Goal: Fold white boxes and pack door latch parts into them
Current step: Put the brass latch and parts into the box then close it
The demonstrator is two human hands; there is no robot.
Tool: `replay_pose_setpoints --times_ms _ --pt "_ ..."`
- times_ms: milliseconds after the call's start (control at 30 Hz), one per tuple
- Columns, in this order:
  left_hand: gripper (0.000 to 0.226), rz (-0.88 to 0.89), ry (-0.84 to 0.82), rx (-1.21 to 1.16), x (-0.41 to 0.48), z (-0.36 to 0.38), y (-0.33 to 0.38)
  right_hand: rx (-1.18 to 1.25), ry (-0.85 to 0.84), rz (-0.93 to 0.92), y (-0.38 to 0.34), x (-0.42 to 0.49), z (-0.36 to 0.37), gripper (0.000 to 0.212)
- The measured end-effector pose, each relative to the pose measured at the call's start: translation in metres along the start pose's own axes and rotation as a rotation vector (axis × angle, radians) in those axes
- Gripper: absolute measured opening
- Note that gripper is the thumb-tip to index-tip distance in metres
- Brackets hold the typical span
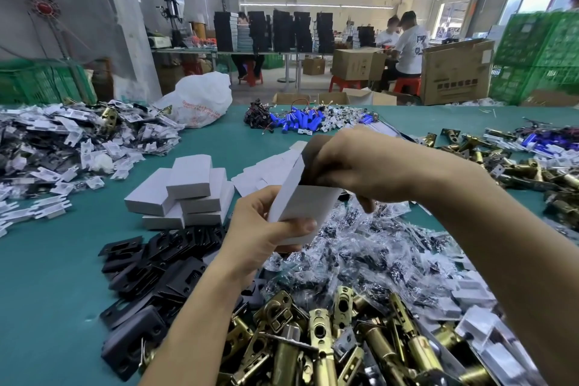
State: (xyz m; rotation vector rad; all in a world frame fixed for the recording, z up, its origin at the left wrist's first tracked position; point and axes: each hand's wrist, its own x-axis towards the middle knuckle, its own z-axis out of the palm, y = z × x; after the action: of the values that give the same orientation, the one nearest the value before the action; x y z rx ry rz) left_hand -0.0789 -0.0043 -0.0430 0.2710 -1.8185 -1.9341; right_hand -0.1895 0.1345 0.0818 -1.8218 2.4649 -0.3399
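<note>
**Both hands hold one white box above the table**

The left hand (266,229) grips the lower end of a white box (308,200), with the thumb laid across its front face. The right hand (354,166) is curled over the upper, open end of the same box; what its fingertips do inside is hidden. The box is tilted and held in the air above the bags of screws (376,247), not touching them.

On the green table (47,276), left of the hands, folded boxes (185,191) lie in a small stack. Flat blanks (269,172) lie just behind the held box. Black plates (163,263) are piled below the stack, beside the left forearm. Brass latches (313,338) fill the near edge, between the two forearms. Further back lie blue batteries (300,122) and a white bag (200,100).
</note>
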Motion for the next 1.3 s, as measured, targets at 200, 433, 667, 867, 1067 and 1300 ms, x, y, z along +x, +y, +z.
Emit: replay_pose_setpoints --times_ms 200,433,667,867,1067,1300 --pt "0.049 -0.033 0.036 -0.096 0.000 -0.002 0.002 0.237 0.504 -0.043 0.007 -0.017 0.001 0.018" --pt "0.044 -0.040 0.172 -0.267 0.003 -0.003 0.004 0.047 -0.118 0.400 0.042 -0.030 0.054 0.033" --pt "0.050 -0.001 0.168 -0.222 0.002 -0.001 0.004 -0.049 -0.078 0.468 0.048 -0.027 0.089 0.012" --pt "0.045 -0.048 0.120 -0.105 0.002 -0.004 0.001 0.449 0.764 0.089 0.027 -0.028 0.032 0.025" --pt "0.039 -0.072 -0.027 -0.038 -0.001 -0.002 0.002 0.351 0.698 -0.080 -0.009 -0.014 0.016 0.030" --pt "0.038 -0.062 -0.050 -0.072 -0.002 -0.001 0.004 0.214 0.576 -0.015 -0.008 -0.010 0.026 0.010"
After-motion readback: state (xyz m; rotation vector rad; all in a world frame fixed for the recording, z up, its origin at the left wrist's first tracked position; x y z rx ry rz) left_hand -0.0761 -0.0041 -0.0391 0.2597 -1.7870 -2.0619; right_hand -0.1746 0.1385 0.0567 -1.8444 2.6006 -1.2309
